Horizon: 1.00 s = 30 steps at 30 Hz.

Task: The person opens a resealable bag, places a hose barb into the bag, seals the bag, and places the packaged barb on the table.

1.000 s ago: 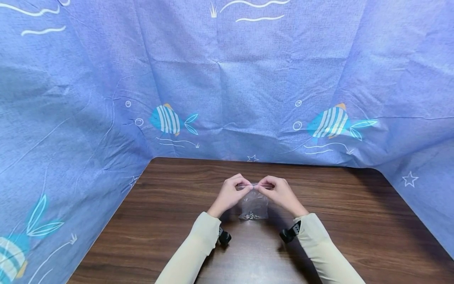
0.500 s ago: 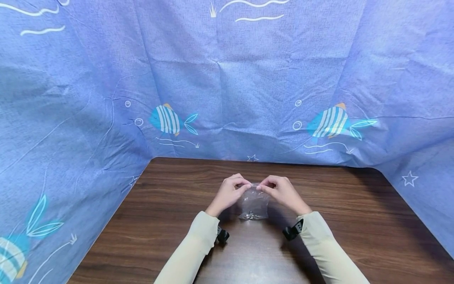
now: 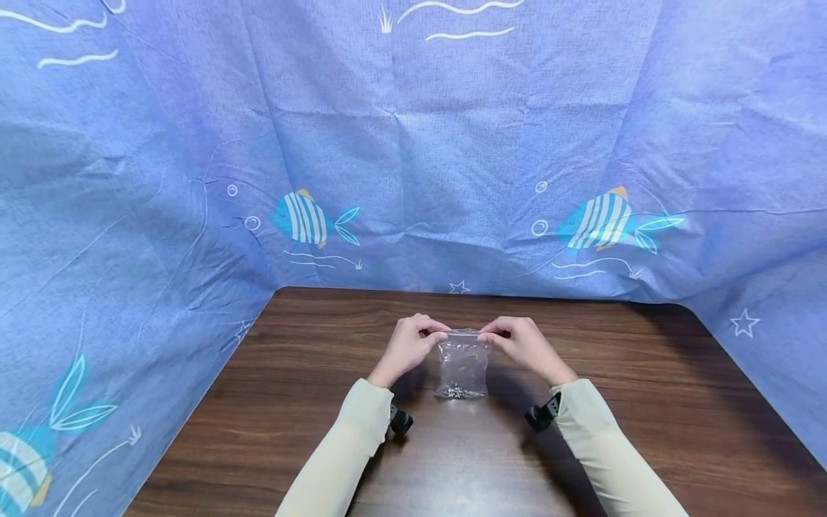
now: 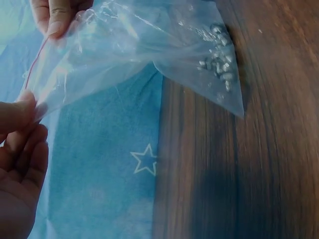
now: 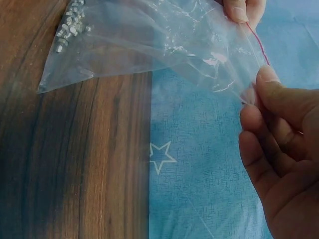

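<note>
A clear zip bag hangs upright between both hands, its lower edge at the tabletop. Small shiny metal pieces lie gathered in its bottom; the right wrist view shows the same metal pieces. My left hand pinches the top left corner between thumb and fingers. At the top right corner, my right hand pinches the bag the same way. A red line runs along the bag's mouth between the two thumbs.
The dark wood table extends around the hands. Behind and beside it hangs a blue cloth printed with fish and stars. A black wrist camera sits below the left hand, another black camera below the right.
The hands have slid apart along the bag's top, from nearly touching at the middle to the two corners. More of the bag's mouth now shows between them.
</note>
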Available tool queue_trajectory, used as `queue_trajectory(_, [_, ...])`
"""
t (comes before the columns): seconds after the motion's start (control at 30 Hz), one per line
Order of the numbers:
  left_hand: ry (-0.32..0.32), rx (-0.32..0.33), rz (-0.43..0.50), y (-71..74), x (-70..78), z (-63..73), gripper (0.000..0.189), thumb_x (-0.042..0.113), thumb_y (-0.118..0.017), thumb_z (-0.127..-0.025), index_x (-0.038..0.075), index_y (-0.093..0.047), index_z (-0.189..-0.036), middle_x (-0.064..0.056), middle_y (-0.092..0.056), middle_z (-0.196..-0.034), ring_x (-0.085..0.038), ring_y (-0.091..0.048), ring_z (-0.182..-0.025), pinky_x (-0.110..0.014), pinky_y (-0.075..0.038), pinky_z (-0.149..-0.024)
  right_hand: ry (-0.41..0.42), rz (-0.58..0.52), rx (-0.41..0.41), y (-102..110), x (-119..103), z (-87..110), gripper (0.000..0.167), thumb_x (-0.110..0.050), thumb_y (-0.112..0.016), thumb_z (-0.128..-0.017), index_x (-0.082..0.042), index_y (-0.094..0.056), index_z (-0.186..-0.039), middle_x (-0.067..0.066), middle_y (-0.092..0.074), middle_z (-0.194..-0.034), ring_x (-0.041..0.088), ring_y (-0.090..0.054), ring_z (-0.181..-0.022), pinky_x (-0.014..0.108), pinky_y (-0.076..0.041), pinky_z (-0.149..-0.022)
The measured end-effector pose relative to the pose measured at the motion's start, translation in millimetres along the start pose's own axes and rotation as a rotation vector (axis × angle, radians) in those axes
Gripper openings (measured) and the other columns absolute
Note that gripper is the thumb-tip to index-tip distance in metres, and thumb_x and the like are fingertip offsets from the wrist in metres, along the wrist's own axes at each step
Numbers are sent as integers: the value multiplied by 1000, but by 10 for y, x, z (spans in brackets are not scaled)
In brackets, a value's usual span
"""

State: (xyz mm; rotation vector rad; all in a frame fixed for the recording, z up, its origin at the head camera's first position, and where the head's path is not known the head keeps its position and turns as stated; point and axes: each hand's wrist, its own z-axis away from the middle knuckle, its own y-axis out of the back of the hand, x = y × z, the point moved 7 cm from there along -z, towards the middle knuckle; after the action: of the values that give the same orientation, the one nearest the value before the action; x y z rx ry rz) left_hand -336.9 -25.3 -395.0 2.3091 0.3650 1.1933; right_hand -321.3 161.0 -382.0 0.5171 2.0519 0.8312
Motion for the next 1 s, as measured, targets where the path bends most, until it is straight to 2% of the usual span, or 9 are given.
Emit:
queue_trajectory(0.17, [22, 21, 7, -26, -43, -34, 9, 8, -73, -82, 9, -78, -90, -4, -69, -74, -8, -50, -67, -19, -40, -63, 34, -2, 3, -12, 31, -39, 9, -13, -72, -84, -8, -76, -90, 3, -74, -85, 9, -63, -75, 25, -50, -67])
queue_trajectory(0.4, [82, 12, -11, -96, -166, -76, 14, 8, -67, -87, 9, -77, -98, -6, -73, -90, -13, -60, -76, -22, -45, -69, 13, 44, -40, -48, 117, -96, 14, -7, -67, -88, -4, -74, -99, 9, -74, -94, 22, -68, -86, 36, -53, -77])
queue_trajectory(0.53, [134, 32, 10, -122, -262, -96, 19, 6, -64, -88, 4, -73, -105, -8, -74, -94, -17, -65, -80, -23, -48, -72, -46, 47, -54, -94, 207, -139, 16, -6, -65, -89, -4, -73, -103, 10, -73, -99, 24, -68, -91, 39, -52, -81])
queue_trajectory(0.67, [187, 36, 73, -172, -356, -98, 23, 2, -64, -87, -1, -69, -110, -13, -73, -95, -23, -68, -85, -25, -52, -76, -112, 24, -47, -146, 305, -163, 15, -7, -66, -88, -3, -73, -101, 10, -74, -96, 20, -67, -86, 35, -51, -78])
queue_trajectory(0.83, [260, 1, 151, -244, -432, -68, 37, 0, -66, -85, -1, -62, -122, -18, -69, -110, -30, -68, -93, -32, -54, -81, -206, -27, -34, -210, 426, -162, 18, -9, -67, -87, -3, -72, -104, 10, -74, -93, 17, -65, -80, 30, -50, -72])
queue_trajectory(1.0, [295, -32, 206, -288, -460, -43, 41, 2, -63, -89, 1, -57, -130, -19, -63, -123, -33, -64, -106, -39, -52, -90, -263, -66, -46, -283, 526, -136, 33, -7, -68, -86, 5, -64, -117, 15, -72, -94, 22, -66, -83, 31, -52, -73])
